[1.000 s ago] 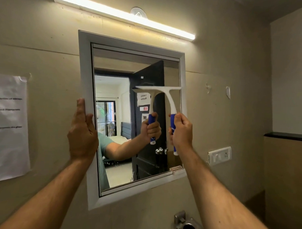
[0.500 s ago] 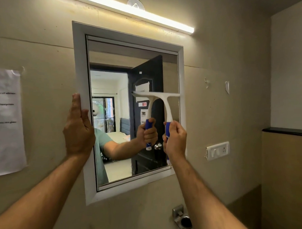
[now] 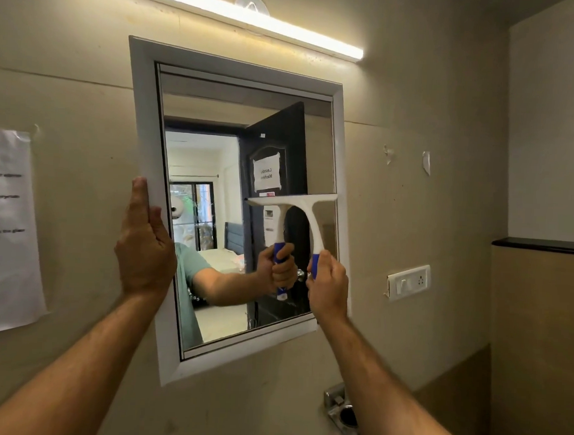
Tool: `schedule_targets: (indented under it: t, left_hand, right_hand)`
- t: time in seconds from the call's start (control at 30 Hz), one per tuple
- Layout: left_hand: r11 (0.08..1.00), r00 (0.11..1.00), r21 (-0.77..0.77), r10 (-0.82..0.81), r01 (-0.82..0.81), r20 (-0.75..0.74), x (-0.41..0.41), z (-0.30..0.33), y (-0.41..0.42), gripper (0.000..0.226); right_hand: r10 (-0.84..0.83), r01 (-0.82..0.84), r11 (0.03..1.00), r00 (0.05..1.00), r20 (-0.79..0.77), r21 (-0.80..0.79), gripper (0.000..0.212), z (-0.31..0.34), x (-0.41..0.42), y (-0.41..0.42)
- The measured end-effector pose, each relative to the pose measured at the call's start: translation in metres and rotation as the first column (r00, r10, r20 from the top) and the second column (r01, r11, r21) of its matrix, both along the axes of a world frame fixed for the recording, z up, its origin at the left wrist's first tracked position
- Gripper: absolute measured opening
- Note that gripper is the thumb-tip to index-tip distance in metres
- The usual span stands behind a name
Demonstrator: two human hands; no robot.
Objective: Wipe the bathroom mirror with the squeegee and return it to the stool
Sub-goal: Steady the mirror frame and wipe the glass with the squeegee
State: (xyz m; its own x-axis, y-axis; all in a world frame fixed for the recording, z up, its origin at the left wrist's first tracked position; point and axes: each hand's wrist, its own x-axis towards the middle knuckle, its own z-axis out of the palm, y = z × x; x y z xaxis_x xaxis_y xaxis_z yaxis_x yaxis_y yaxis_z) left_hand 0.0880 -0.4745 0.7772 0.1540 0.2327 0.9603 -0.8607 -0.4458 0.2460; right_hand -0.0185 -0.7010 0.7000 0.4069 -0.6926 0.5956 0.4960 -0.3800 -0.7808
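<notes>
The white plastic squeegee with blue handle [image 3: 298,200] is gripped in the curled fingers of the right hand [image 3: 327,283], its blade laid on the right side of the white-framed rectangular mirror [image 3: 143,114]. The frame's left edge is pressed by the straight-fingered left hand [image 3: 144,245].

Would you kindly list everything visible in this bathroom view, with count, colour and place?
mirror: one, white frame, wall centre
squeegee: one, white with blue handle, blade at the glass, right side
light bar: one, lit white, above the mirror
paper sheet: one, white, wall at left
switch plate: one, white, wall right of the mirror
ledge: one, black, far right
metal fitting: one, silvery, below the mirror
left hand: one, fingers straight, on the mirror's left frame
right hand: one, grips the squeegee's handle
</notes>
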Motion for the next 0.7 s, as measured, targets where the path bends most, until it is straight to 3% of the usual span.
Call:
schedule_targets:
  t: [0.2, 0.5, 0.7]
  left_hand:
    - [1.0, 1.0, -0.002, -0.008, 0.008, -0.01, 0.0, -0.001, 0.0, 0.045]
    - [1.0, 1.0, -0.002, -0.006, 0.006, -0.004, 0.001, -0.003, 0.0, 0.045]
    - [1.0, 1.0, -0.014, -0.004, 0.004, -0.011, 0.0, -0.003, 0.0, 0.045]
  right_hand:
    - [-0.054, 0.054, 0.997, 0.999, -0.003, -0.053, 0.035, 0.058, -0.009, 0.001]
    - [-0.018, 0.02, 1.0, 0.996, -0.089, 0.02, 0.033, -0.001, -0.014, 0.002]
    - [-0.052, 0.05, 0.996, 0.998, -0.03, -0.079, 0.039, 0.037, -0.012, 0.0]
